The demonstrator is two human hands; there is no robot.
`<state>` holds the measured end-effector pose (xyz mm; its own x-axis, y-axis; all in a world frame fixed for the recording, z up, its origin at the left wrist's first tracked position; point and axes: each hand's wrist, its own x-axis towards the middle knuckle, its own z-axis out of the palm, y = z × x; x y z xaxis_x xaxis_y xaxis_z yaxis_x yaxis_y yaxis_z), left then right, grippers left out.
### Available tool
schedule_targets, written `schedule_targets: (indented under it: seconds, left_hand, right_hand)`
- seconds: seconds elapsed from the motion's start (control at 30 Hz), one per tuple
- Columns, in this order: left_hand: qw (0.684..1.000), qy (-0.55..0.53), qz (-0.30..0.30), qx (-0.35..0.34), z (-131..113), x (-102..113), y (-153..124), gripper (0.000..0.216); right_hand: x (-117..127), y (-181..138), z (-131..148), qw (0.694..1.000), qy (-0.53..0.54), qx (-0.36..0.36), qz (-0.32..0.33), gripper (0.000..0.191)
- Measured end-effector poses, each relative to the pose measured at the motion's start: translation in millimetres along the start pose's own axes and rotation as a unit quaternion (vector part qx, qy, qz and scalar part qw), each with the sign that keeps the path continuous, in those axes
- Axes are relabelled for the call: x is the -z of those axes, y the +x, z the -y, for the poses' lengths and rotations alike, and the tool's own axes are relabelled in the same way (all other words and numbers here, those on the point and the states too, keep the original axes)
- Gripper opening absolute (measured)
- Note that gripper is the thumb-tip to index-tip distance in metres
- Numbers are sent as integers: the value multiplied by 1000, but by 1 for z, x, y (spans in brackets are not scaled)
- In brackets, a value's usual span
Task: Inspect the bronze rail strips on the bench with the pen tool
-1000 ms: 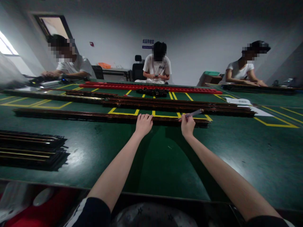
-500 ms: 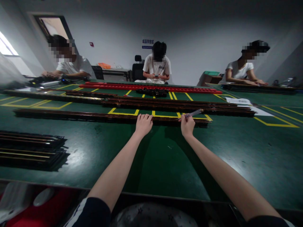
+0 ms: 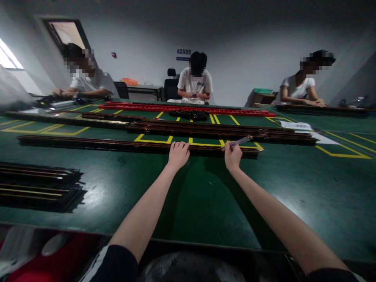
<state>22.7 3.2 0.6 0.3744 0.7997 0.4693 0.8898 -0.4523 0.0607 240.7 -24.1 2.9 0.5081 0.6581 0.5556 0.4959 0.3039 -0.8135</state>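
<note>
A long, narrow bundle of dark strips point(image 3: 96, 143) with coppery edges lies across the green table in front of me. My left hand point(image 3: 178, 154) rests on its near side, fingers curled over the top; the thumb is hidden. To the right, my right hand point(image 3: 233, 156) grips a clear-barrelled pen point(image 3: 241, 140) between thumb and fingers. The pen's back end points up and right, while its tip is by the strips. Whether the tip touches them I cannot tell.
Behind lies a thicker stack of dark strips point(image 3: 223, 129), then a red slotted rail point(image 3: 241, 111) and a dark tangled heap point(image 3: 190, 114). More strip bundles point(image 3: 38, 192) lie at near left. Papers point(image 3: 296, 125) are at right. Three people sit around the table's far side.
Both my hands and the pen stay in place. The person at left has shifted slightly right, and the hands of the person at right have moved a little left.
</note>
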Motion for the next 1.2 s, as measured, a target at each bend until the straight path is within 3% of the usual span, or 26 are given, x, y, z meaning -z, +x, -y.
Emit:
schedule_targets:
  seconds: [0.4,0.73,1.2]
  left_hand:
    - [1000,-3,-13,-3,0,-2,0,38]
    - [1000,8,-29,6,-1,-6,0,39]
    - [1000,7,-19,8,-3,-2,0,41]
  right_hand:
    - [1,0,2,1000,7,-4,-3,20]
    - [2,3,2,997,34,-64,-13,14]
    - [5,7,0,997,33,-56,-39,11]
